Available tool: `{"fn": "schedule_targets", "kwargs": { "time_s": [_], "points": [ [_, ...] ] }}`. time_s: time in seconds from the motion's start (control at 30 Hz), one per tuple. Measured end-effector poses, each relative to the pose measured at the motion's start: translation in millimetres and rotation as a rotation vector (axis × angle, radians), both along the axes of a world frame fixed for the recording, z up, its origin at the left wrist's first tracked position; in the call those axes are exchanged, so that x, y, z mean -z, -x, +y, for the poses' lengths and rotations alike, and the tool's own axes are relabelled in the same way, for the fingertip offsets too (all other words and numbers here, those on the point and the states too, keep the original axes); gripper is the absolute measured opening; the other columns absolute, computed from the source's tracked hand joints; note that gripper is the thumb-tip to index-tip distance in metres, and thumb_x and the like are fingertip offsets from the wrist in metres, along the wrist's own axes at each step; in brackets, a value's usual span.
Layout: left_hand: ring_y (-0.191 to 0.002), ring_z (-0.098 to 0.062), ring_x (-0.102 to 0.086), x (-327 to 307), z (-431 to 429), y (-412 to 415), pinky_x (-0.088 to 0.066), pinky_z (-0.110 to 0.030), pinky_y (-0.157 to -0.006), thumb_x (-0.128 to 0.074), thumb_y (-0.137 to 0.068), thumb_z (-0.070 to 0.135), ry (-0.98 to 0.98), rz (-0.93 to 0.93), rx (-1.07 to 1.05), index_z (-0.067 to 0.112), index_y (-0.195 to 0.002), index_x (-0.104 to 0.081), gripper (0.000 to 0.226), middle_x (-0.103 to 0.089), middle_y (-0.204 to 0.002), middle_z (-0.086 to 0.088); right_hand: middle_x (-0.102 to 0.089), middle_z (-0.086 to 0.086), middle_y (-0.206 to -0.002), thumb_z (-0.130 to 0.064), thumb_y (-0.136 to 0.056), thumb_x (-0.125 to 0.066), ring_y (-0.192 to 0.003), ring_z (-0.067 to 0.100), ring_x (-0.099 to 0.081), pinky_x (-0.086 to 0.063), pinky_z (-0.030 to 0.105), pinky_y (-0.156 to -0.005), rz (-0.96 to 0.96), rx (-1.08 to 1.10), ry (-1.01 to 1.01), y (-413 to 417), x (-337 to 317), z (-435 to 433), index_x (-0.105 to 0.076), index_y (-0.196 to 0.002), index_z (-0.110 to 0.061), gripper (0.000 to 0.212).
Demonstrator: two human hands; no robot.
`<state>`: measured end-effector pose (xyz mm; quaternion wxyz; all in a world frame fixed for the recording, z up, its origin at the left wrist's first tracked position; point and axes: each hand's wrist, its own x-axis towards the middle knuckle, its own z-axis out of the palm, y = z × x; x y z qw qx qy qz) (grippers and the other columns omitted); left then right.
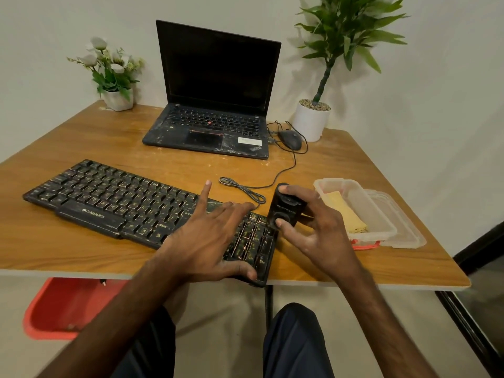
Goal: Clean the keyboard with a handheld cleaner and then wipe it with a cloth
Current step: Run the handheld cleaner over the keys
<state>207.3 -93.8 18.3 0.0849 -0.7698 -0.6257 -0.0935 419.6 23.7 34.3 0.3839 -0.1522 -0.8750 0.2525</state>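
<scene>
- The task looks to be at its first stage: the keyboard [109, 197] shows pale dust and grime across its keys, and none of it reads as plainly cleaned.
- The handheld cleaner [286, 208] is already in hand at the keyboard's right end, so I judge the cleaning pass is either just starting or under way. Whether the device is running cannot be told.
- The wipe is not yet done: the yellow cloth [345, 211] lies folded inside a clear container [327, 181], just to the right of the gripping hand and untouched.
- The right hand [319, 230] holds the cleaner in a narrow pinch, forefinger over its top end and thumb against its lower end, with the other fingers curled behind it.
- The cleaner's lower end sits at or just over the keys at the right edge of the keyboard. Contact cannot be made out.
- The left hand [215, 236] lies just left of the cleaner, fingers spread wide and flat on the keys of the right part of the keyboard, thumb along its near edge, forefinger lifted. It holds nothing and seems to steady the board.
- The rest of the keyboard stretches away to the left of both hands.
</scene>
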Motion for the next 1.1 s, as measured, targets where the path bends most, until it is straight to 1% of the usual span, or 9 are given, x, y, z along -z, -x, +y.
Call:
{"fn": "schedule_targets", "kwargs": {
  "time_s": [0.07,0.13,0.2,0.33,0.53,0.67,0.83,0.97,1.1],
  "points": [
    [-0.136,-0.025,-0.051,0,0,0,0.005,-0.069,-0.117,-0.022,-0.079,0.093,0.000,-0.003,0.000,0.007,-0.151,-0.019,0.112,-0.055,-0.143,-0.014,-0.052,-0.026,-0.129,-0.006,-0.086,-0.073,-0.116,0.002,-0.057,-0.053,0.020,-0.091,-0.076,-0.047,-0.066,2,0,1,-0.046,-0.137,-0.029,0.062],
    [-0.135,-0.025,-0.052,0,0,0,0.006,-0.069,-0.117,-0.023,-0.078,0.092,-0.007,-0.005,-0.001,0.008,-0.151,-0.018,0.111,-0.055,-0.144,-0.014,-0.058,-0.009,-0.131,-0.010,-0.089,-0.070,-0.115,0.007,-0.057,-0.054,0.028,-0.092,-0.151,-0.003,-0.139,1,-2,8,-0.045,-0.139,-0.029,0.060],
    [-0.135,-0.025,-0.051,0,-1,-1,0.008,-0.067,-0.117,-0.025,-0.079,0.092,-0.010,-0.010,-0.001,0.009,-0.152,-0.017,0.110,-0.055,-0.144,-0.013,-0.059,-0.002,-0.129,-0.012,-0.090,-0.070,-0.111,0.010,-0.059,-0.055,0.030,-0.089,-0.173,0.057,-0.178,-1,-5,12,-0.045,-0.140,-0.029,0.059],
    [-0.137,-0.023,-0.049,1,0,0,0.012,-0.065,-0.117,-0.022,-0.079,0.092,0.000,-0.005,-0.010,0.010,-0.152,-0.015,0.110,-0.054,-0.145,-0.013,-0.055,-0.019,-0.129,-0.005,-0.086,-0.073,-0.115,0.000,-0.057,-0.050,0.018,-0.094,-0.084,-0.054,-0.080,3,-5,5,-0.048,-0.136,-0.025,0.060],
    [-0.139,-0.023,-0.048,0,0,-2,0.012,-0.065,-0.117,-0.021,-0.080,0.092,-0.008,-0.006,-0.010,0.012,-0.152,-0.011,0.108,-0.052,-0.147,-0.014,-0.060,-0.001,-0.127,-0.011,-0.089,-0.070,-0.107,0.013,-0.059,-0.056,0.034,-0.084,-0.186,0.088,-0.242,2,-5,17,-0.045,-0.140,-0.028,0.059],
    [-0.138,-0.023,-0.049,2,1,-1,0.014,-0.063,-0.118,-0.025,-0.080,0.092,-0.011,0.004,-0.019,0.007,-0.152,-0.017,0.112,-0.054,-0.145,-0.013,-0.054,-0.021,-0.129,-0.008,-0.088,-0.072,-0.116,0.003,-0.058,-0.052,0.021,-0.093,-0.127,-0.079,-0.114,6,-4,3,-0.047,-0.138,-0.028,0.060],
    [-0.140,-0.023,-0.046,0,0,-2,0.016,-0.062,-0.117,-0.023,-0.079,0.093,-0.010,0.008,-0.022,0.008,-0.152,-0.014,0.112,-0.052,-0.147,-0.013,-0.060,-0.003,-0.127,-0.012,-0.089,-0.071,-0.107,0.012,-0.060,-0.057,0.035,-0.084,-0.223,0.050,-0.243,-1,-10,17,-0.043,-0.140,-0.032,0.062],
    [-0.139,-0.022,-0.047,1,0,-3,0.017,-0.062,-0.117,-0.020,-0.079,0.093,-0.013,0.021,-0.035,0.008,-0.152,-0.016,0.112,-0.054,-0.146,-0.013,-0.054,-0.028,-0.125,-0.005,-0.085,-0.074,-0.113,0.003,-0.059,-0.054,0.020,-0.090,-0.104,-0.074,-0.051,6,-12,5,-0.047,-0.135,-0.031,0.062],
    [-0.141,-0.021,-0.045,2,1,-2,0.018,-0.063,-0.117,-0.013,-0.077,0.094,0.003,0.039,-0.054,0.009,-0.154,-0.012,0.115,-0.052,-0.147,-0.012,-0.058,-0.009,-0.130,-0.009,-0.087,-0.072,-0.115,0.006,-0.059,-0.055,0.026,-0.092,-0.199,-0.063,-0.088,3,-10,14,-0.047,-0.138,-0.028,0.060]
  ]
}}
